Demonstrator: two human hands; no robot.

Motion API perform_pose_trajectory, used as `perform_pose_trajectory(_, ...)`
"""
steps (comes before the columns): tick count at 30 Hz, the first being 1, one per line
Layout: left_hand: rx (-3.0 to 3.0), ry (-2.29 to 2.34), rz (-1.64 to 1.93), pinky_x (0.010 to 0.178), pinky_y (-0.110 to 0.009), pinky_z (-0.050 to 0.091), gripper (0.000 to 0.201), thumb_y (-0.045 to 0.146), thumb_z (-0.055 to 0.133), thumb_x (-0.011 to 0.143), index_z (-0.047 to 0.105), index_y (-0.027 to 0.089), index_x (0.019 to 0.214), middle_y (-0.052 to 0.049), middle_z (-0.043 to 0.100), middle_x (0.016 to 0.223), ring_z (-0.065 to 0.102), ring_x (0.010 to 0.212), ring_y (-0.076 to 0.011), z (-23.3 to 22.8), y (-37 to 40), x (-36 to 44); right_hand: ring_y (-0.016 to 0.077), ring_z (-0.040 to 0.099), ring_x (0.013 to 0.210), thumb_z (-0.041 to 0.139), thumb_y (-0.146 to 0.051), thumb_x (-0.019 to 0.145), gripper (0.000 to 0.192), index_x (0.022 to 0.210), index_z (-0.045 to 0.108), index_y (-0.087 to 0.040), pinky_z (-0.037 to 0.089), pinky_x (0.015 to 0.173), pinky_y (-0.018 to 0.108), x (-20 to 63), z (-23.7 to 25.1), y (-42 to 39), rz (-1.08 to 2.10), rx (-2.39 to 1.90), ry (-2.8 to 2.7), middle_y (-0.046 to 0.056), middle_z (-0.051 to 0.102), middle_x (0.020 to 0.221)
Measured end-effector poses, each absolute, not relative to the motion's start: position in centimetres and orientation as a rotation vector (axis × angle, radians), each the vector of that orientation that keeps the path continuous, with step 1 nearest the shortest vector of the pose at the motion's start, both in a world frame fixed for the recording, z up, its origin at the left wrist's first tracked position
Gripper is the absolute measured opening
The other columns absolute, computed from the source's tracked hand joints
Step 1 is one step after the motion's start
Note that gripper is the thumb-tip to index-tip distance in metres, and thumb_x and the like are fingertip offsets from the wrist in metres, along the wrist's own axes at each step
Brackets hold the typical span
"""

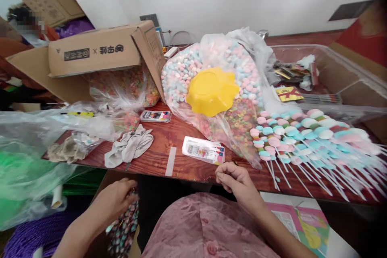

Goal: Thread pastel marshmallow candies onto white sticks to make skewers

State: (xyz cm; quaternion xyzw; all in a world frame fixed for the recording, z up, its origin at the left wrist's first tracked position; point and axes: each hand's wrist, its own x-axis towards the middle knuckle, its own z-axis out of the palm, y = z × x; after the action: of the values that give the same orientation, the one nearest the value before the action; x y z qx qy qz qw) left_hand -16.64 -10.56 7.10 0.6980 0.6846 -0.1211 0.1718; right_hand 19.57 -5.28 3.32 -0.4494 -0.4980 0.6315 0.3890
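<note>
My left hand (121,194) is low, below the table's front edge, over a bunch of small multicoloured pieces (123,225). Its fingers curl downward and are pressed together; their tips are blurred, and I cannot make out what they hold. At the front edge of the table, my right hand (234,177) is closed in a pinch, with anything in it hidden. Just beyond it lies a white printed packet (203,150). To its right, marshmallow skewers (305,137) on white sticks lie in a pile.
A yellow scalloped bowl (213,90) rests on bags of marshmallows (181,74) and ring-shaped pieces (246,119). A carton (96,50), a grey cloth (129,146) and another small packet (155,116) are on the left. A clear bin (341,58) stands back right. Purple strands (36,234) lie low left.
</note>
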Motion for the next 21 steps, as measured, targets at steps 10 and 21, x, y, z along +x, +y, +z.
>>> perform_pose_trajectory(10,2.825,1.307,-0.085,0.085,-0.039,0.048,0.036,0.005,0.046,0.079,0.060,0.013,0.111,-0.013,0.060,0.111,0.053,0.100,-0.0262,4.8,-0.8,2.4,0.0132,0.057,0.066,0.045,-0.013,0.092,0.018,0.086,0.061,-0.018,0.047,0.063,0.026,22.5,4.1,-7.7,0.394,-1.167,-1.865,0.003,0.062,0.073)
perform_pose_trajectory(21,2.883,1.429,0.294,0.077,-0.036,0.051,0.028,0.002,0.045,0.084,0.069,0.014,0.092,-0.010,0.067,0.090,0.058,0.087,-0.0237,1.3,0.6,1.0,0.0184,0.065,0.076,0.055,-0.014,0.088,0.013,0.086,0.066,-0.019,0.050,0.072,0.031,32.5,5.2,-4.9,-0.439,-1.592,-1.663,0.006,0.069,0.081)
